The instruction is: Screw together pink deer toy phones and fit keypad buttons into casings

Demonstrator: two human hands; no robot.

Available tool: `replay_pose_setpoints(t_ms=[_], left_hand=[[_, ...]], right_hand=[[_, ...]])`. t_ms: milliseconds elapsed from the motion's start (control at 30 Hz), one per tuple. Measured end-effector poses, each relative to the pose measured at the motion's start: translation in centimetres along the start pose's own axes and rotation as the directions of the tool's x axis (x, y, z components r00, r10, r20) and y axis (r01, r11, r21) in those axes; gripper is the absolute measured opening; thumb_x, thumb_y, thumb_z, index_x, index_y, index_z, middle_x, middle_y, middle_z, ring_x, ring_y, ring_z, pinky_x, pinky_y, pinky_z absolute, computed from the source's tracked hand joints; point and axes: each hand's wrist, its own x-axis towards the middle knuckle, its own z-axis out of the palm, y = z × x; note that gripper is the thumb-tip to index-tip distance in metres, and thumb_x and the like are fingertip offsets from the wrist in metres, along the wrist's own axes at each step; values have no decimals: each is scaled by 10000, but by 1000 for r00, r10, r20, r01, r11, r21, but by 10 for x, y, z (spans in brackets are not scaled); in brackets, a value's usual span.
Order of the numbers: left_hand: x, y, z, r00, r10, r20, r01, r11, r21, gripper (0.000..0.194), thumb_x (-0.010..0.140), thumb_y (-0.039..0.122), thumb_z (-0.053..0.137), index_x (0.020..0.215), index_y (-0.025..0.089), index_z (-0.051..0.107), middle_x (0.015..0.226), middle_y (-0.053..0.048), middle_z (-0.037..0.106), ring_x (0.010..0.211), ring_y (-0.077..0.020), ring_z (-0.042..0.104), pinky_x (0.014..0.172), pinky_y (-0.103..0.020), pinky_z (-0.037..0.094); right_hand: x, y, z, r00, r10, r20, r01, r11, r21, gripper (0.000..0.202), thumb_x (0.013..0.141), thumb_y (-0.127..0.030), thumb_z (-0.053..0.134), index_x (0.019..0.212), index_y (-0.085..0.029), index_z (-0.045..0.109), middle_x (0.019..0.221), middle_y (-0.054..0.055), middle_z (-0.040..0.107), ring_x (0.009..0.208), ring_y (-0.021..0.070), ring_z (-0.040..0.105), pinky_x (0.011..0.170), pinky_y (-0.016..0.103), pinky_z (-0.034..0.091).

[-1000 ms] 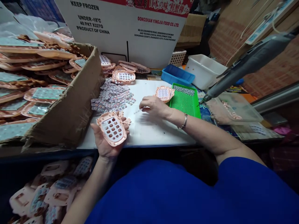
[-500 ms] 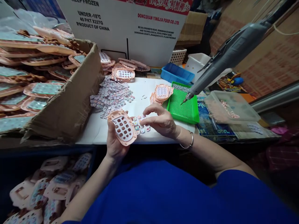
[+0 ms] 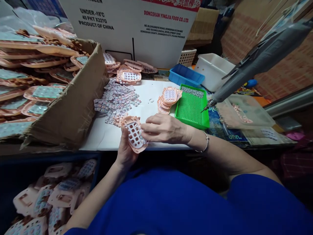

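Note:
My left hand [image 3: 126, 150] is wrapped round a pink plastic casing [image 3: 134, 134] whose white inner face has rows of square holes. At the casing's right edge, the bent fingers of my right hand [image 3: 162, 129] press together over a small keypad sheet, mostly hidden beneath them. Behind the casing, many small printed keypad pieces [image 3: 117, 98] lie in a heap on the white worktop [image 3: 151, 88]. A stack of pink casings [image 3: 168, 98] stands beyond my right hand.
A green tray [image 3: 192, 109] with small screws and a blue bin [image 3: 187, 75] stand behind at right. A grey electric screwdriver [image 3: 244, 71] hangs over the right side. A cardboard box [image 3: 73, 98] full of casings rises at left; more casings [image 3: 61, 189] lie below.
My right hand has moved left with the keypad sheet, up against the casing. My left hand and the casing have shifted slightly right. The screwdriver appears further right.

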Motion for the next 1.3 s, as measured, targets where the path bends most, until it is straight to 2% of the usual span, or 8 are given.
replay_pose_setpoints(t_ms=[200,300,433,533,667,867,1067,1300], left_hand=[[-3,-1,6,998,-64,4,64,997,-32,375,849,539,621,1006,201,658,875,-20,712,827,-193,721,745,-291,599],[-2,0,6,995,-80,53,83,994,-65,482,833,637,571,1038,205,640,870,-25,706,729,-201,717,717,-359,616],[1,3,2,996,-65,55,73,985,-156,563,840,665,533,1175,219,605,876,-36,714,718,-201,708,688,-354,613],[1,4,-2,995,-100,29,104,972,-213,605,878,660,469,1225,184,605,937,-60,725,750,-184,704,638,-277,593],[-3,2,-4,989,-148,19,149,969,-198,586,877,663,472,1140,175,660,918,-34,731,697,-148,697,563,-212,565],[-7,1,0,994,-99,-46,94,991,-95,647,784,680,599,1173,165,643,925,-60,717,971,-219,696,849,-299,574],[-9,0,6,994,-92,-52,86,991,-102,807,647,702,714,1234,158,606,972,-82,709,1102,-277,647,921,-331,543],[-11,4,3,994,-87,-59,78,986,-144,854,714,814,522,1268,166,581,1079,-106,672,1061,-252,643,850,-307,561]], right_hand=[[21,3,4,995,-30,93,27,999,29,212,977,-154,451,890,-159,644,931,42,691,825,148,604,659,277,454],[17,0,13,992,130,0,-129,984,120,218,996,-176,418,1033,-143,630,1055,100,686,897,145,619,765,301,486],[4,-16,20,911,397,-114,-355,893,276,258,997,-262,433,1090,-129,634,1034,111,712,956,146,648,817,314,520],[-2,-33,27,933,354,-58,-332,914,235,313,991,-349,440,1038,-132,659,1074,120,726,1015,177,666,968,409,491],[-3,-39,31,952,306,-27,-298,940,164,291,989,-285,437,1037,-107,662,1105,132,724,1112,197,652,1050,428,446],[-1,-31,24,969,245,3,-243,958,153,230,977,-205,449,1017,-140,665,1112,104,727,1104,188,655,1004,404,484],[6,-53,30,926,367,-91,-354,926,128,217,949,-148,470,940,-93,680,1045,124,740,1027,217,673,929,390,525],[9,-59,38,897,433,-93,-413,894,173,243,972,-232,460,1019,-122,672,1095,86,737,1088,210,652,1016,409,467]])
